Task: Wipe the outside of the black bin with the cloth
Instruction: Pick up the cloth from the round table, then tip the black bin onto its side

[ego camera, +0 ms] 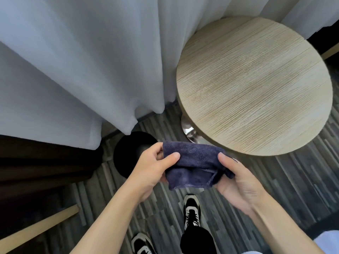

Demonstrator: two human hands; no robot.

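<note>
A dark blue cloth (192, 165) is stretched between my two hands at the middle of the view. My left hand (153, 167) pinches its left edge between thumb and fingers. My right hand (236, 178) grips its right edge, thumb on top. The black bin (128, 153) stands on the floor below and left of the cloth, seen from above as a dark round shape, partly covered by my left hand. Neither the hands nor the cloth touch the bin.
A round wooden table (255, 85) on a shiny metal base (189, 132) stands at the right. White curtains (82, 61) hang behind the bin. Dark furniture (36, 165) sits at the left. My shoes (191, 209) stand on striped grey carpet.
</note>
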